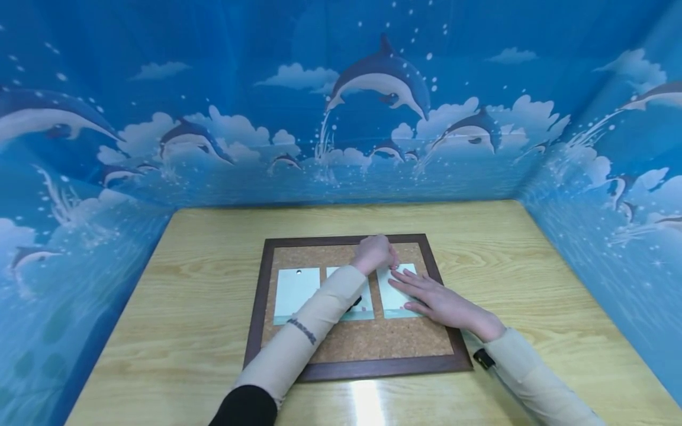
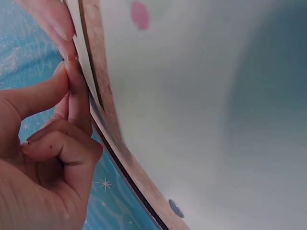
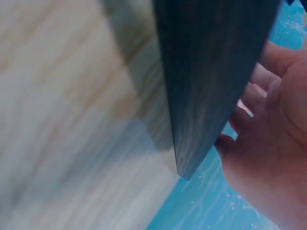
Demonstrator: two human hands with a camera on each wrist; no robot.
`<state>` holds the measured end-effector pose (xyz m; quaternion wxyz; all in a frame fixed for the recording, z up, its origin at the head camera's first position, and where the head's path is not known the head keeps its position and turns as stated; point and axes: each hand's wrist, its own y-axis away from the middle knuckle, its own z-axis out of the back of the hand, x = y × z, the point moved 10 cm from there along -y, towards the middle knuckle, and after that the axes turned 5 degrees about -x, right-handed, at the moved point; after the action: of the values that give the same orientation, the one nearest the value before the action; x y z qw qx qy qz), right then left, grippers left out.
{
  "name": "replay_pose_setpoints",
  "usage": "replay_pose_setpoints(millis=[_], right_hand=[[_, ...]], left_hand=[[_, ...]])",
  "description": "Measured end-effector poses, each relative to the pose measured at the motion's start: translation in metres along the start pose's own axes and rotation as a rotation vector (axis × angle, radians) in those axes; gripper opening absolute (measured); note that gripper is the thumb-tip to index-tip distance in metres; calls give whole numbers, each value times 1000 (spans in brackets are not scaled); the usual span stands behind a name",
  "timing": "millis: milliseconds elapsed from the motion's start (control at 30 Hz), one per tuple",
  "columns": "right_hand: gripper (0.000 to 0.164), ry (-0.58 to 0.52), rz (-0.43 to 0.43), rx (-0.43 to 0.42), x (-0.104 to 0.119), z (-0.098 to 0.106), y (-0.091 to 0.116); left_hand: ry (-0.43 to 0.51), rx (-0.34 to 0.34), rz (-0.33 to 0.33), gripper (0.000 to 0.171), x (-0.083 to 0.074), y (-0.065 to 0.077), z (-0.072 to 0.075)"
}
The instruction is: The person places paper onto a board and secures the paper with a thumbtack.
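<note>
A cork board (image 1: 389,346) with a dark wooden frame lies on the table, bearing three pale green sheets of paper side by side. My left hand (image 1: 375,253) reaches across to the top of the right sheet (image 1: 396,296). There its thumb and index finger pinch a tiny thumbtack, nearly hidden by the fingertips (image 2: 62,72). Spread over the same sheet, my right hand (image 1: 434,300) presses it with extended fingers. The left sheet (image 1: 296,296) has a round silver thumbtack (image 1: 299,272) near its top edge. My left forearm covers part of the middle sheet (image 1: 362,307).
Light wood-grain table (image 1: 176,331) surrounds the board. A blue curtain with dolphins (image 1: 373,83) hangs behind and on both sides. The board's dark frame edge (image 3: 211,72) shows close up in the right wrist view, beside the right hand.
</note>
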<state>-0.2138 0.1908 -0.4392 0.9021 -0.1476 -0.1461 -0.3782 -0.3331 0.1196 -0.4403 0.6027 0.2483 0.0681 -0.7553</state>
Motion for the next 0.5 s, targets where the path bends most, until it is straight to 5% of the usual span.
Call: replay_pose_setpoints(millis=[233, 500], right_hand=[[53, -3, -23, 11, -2, -1, 0], [54, 2, -29, 12, -3, -2, 0]], left_hand=[[-95, 5, 35, 10, -2, -4, -3], [-152, 19, -80, 10, -13, -2, 0]])
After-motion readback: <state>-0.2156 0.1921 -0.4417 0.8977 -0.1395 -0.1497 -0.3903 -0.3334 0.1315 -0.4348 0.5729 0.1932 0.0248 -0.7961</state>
